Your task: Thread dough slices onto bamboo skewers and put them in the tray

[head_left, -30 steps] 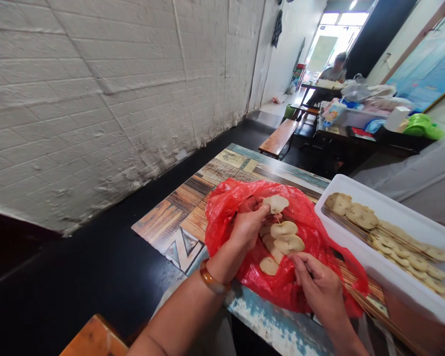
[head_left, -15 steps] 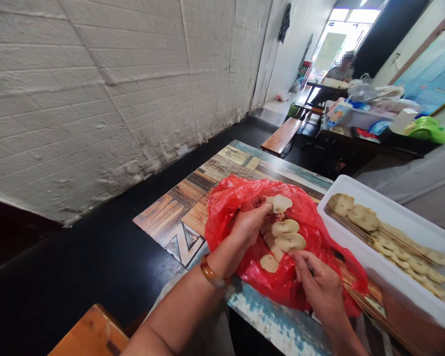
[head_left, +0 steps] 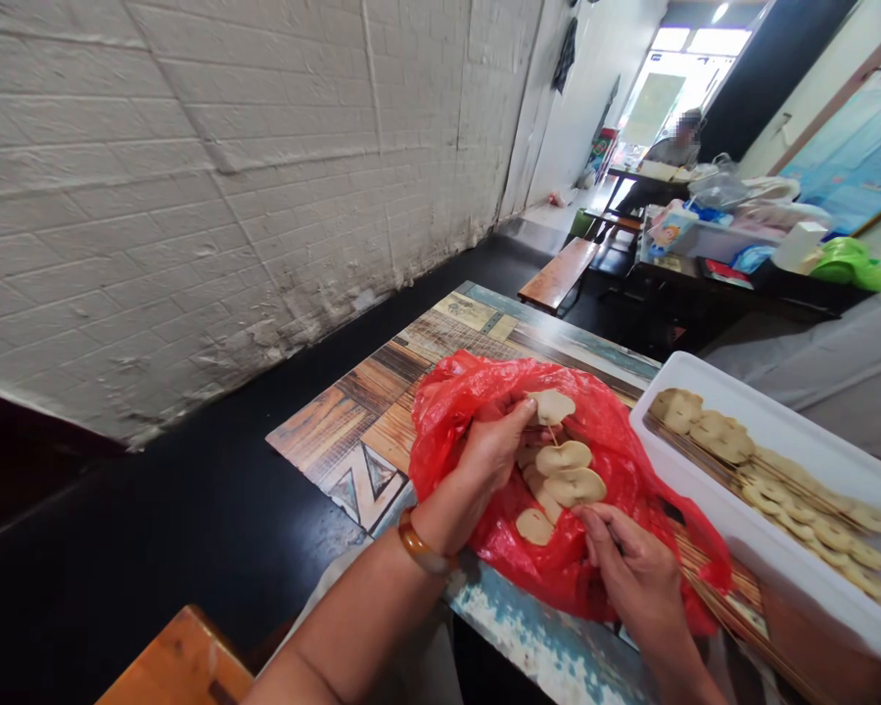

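My left hand (head_left: 495, 446) pinches a pale, round, flat slice (head_left: 553, 406) by its edge. A thin wooden skewer (head_left: 553, 433) shows just below that slice and runs toward two more slices (head_left: 574, 485) threaded on it. My right hand (head_left: 627, 553) is closed by the lowest threaded slice, in line with the skewer; its grip on the stick is mostly hidden by the fingers. Under both hands lies an opened red plastic bag (head_left: 609, 411), with loose slices (head_left: 533, 527) inside.
On the right stands a white plastic tub (head_left: 657, 392) with several skewers of slices (head_left: 800, 499). Bare skewers (head_left: 749, 627) lie beside the bag on the patterned table (head_left: 338, 421). A wooden stool (head_left: 183, 666) is at lower left; a bench (head_left: 560, 272) and a seated person (head_left: 672, 147) are farther back.
The view has shifted very slightly. My left hand and its slice tilt a little, while the threaded slices and my right hand stay almost where they were.
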A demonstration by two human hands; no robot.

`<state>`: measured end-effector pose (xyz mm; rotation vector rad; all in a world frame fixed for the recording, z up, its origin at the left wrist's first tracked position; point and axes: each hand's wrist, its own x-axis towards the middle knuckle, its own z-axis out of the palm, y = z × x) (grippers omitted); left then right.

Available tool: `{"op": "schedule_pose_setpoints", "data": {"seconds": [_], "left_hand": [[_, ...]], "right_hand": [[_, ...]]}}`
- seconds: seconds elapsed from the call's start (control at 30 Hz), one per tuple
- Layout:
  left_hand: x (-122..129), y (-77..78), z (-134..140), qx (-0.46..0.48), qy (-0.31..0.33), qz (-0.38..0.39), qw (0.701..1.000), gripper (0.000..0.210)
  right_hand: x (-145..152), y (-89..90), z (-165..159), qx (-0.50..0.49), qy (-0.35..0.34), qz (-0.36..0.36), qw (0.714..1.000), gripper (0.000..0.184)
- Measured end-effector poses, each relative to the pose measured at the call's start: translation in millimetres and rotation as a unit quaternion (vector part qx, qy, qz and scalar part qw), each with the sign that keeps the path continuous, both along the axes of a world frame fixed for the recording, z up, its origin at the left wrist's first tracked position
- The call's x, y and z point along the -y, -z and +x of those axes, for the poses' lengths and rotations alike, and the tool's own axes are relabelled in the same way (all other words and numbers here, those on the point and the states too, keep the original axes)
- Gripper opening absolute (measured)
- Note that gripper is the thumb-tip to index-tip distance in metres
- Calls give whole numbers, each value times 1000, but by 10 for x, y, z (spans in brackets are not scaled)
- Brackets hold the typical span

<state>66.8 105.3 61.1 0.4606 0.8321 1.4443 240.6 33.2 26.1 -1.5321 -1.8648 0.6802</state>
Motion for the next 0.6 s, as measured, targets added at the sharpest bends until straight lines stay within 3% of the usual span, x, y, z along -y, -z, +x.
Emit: {"op": "schedule_pose_setpoints", "data": {"seconds": [0.4,0.6], "left_hand": [[0,6,40,-33,0,44,999,23],[-8,13,25,-68,-3,49,996,19]], "right_hand": [[1,-36,-30,-8,9,-18,1000,38],[9,-31,-46,-40,11,-60,997,40]]}}
